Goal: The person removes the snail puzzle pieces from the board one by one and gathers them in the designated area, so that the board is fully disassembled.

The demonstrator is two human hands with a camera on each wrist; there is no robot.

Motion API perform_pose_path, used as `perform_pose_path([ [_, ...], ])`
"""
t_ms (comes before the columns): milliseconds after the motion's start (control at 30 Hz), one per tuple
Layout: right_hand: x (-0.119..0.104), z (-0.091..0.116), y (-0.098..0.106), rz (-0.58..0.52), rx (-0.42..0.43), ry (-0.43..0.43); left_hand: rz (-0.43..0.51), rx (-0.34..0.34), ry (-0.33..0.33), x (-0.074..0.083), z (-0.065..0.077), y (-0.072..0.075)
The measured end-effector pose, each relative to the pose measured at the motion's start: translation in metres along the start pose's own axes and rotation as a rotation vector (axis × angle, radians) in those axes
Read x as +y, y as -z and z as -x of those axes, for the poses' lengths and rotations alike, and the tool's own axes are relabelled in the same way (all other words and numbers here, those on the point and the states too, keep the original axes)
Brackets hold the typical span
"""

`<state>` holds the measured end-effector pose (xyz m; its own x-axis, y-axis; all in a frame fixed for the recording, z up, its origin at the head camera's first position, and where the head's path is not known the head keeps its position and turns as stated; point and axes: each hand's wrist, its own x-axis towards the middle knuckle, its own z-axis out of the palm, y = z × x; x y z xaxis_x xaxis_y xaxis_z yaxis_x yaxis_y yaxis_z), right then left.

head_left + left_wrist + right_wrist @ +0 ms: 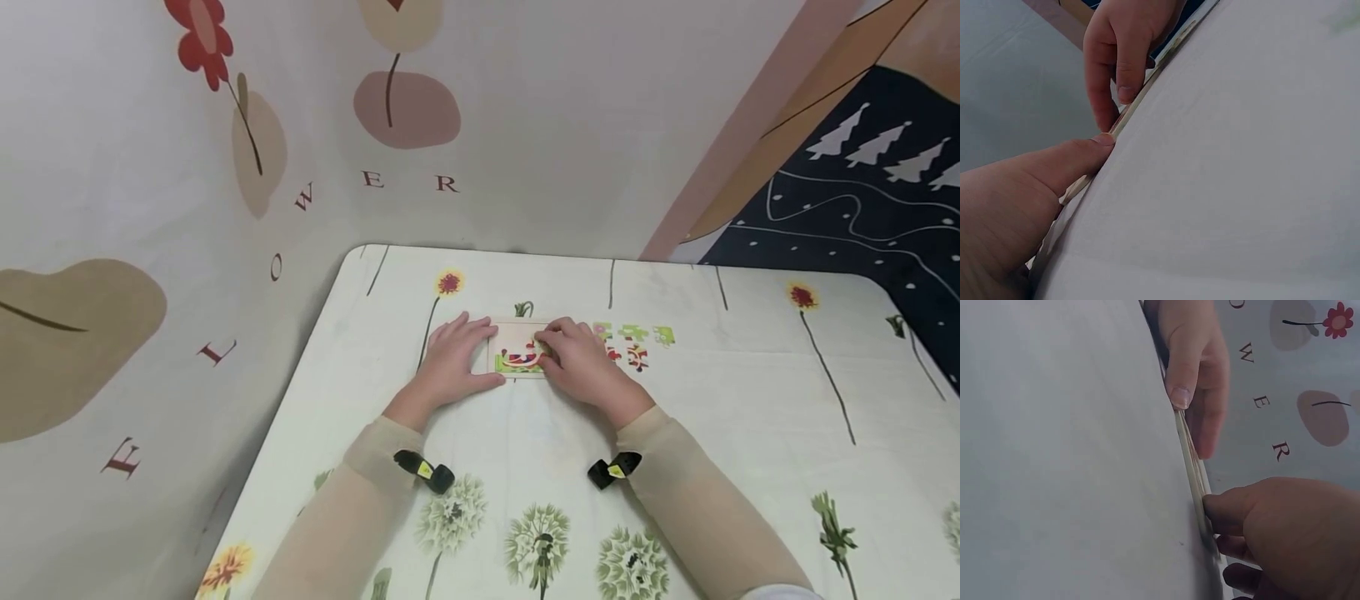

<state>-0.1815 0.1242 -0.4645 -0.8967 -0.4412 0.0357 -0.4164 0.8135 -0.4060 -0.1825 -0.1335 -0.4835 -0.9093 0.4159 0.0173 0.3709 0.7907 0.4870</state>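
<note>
A shallow wooden jigsaw puzzle board [513,334] lies on the table, with green, red and purple pieces [517,360] along its near side. My left hand [452,354] holds the board's left end, thumb along the near edge and fingers by the far left corner. Over the right part bends my right hand [581,360], its thumb and fingers pinching a small puzzle piece that they mostly hide. In the left wrist view the right hand [1132,50] comes down on the thin board edge. The right wrist view shows the left thumb [1180,394] against that edge.
Loose puzzle pieces [637,357] in red and green lie right of the board, some partly behind the right hand. A white cloth [750,400] printed with flowers covers the table. Behind the table hangs a printed curtain [555,167].
</note>
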Motion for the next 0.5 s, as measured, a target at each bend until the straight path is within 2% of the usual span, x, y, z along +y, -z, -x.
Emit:
perform_pose_path([
  [333, 0.002, -0.013, 0.008, -0.134, -0.079, -0.089, -0.001, 0.001, 0.003, -0.001, 0.000, 0.000],
  [500, 0.001, -0.014, 0.011, -0.183, -0.085, -0.117, -0.002, 0.001, 0.000, 0.000, -0.001, -0.001],
])
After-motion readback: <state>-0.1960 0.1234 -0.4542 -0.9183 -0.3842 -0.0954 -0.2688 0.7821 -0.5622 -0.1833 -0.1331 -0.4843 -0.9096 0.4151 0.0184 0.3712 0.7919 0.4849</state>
